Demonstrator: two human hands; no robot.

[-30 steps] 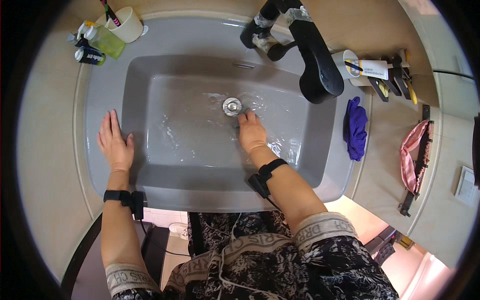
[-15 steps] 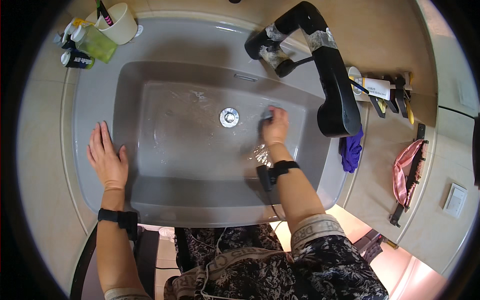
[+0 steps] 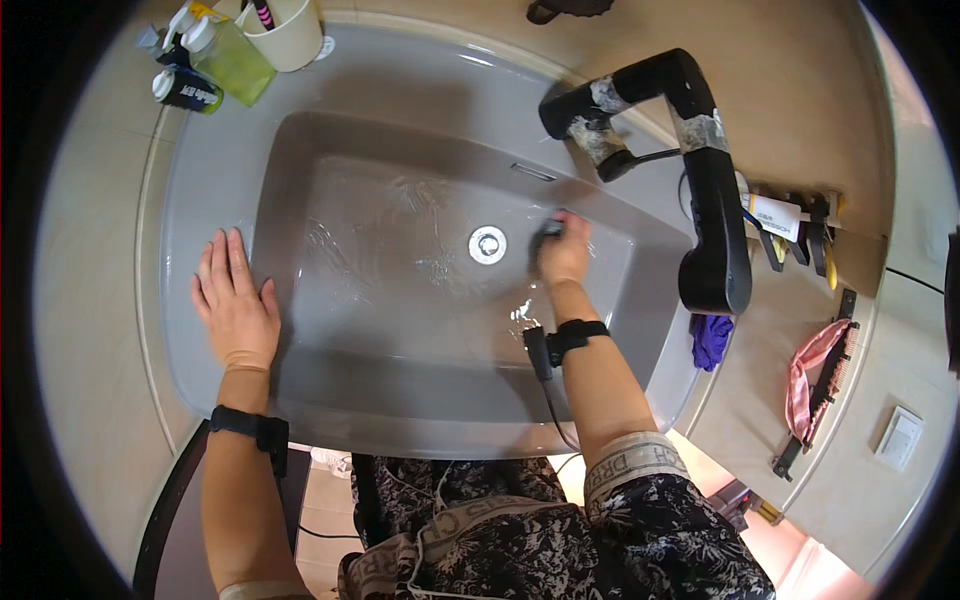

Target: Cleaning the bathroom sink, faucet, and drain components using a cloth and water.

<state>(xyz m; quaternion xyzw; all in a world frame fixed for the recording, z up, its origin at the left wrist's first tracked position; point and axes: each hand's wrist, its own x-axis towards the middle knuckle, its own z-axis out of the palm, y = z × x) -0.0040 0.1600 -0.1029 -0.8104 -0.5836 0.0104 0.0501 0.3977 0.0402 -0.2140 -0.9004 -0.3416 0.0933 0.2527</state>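
Note:
A wide grey washbasin (image 3: 385,320) lies in front of me, with thin water on its bottom and a round chrome drain (image 3: 487,245) near the middle. My left hand (image 3: 238,305) rests flat on the basin's left rim, fingers stretched out and holding nothing. Inside the basin, right of the drain, my right hand (image 3: 566,255) is closed on a small dark grey object (image 3: 550,230) pressed to the bottom. Most of that object is covered by my fingers, so its kind cannot be made out. A black strap with a small device (image 3: 541,352) sits on my right wrist.
A black jointed faucet (image 3: 715,215) arches over the basin's right side. Bottles (image 3: 232,68) and a cream cup (image 3: 288,40) stand at the far left corner. A purple cloth (image 3: 711,340) hangs by the right rim; a pink headband (image 3: 805,385) hangs beyond it.
The whole view has shifted, so the basin appears farther right. My right hand has moved slightly toward the drain with the dark object. My left hand stays on the rim.

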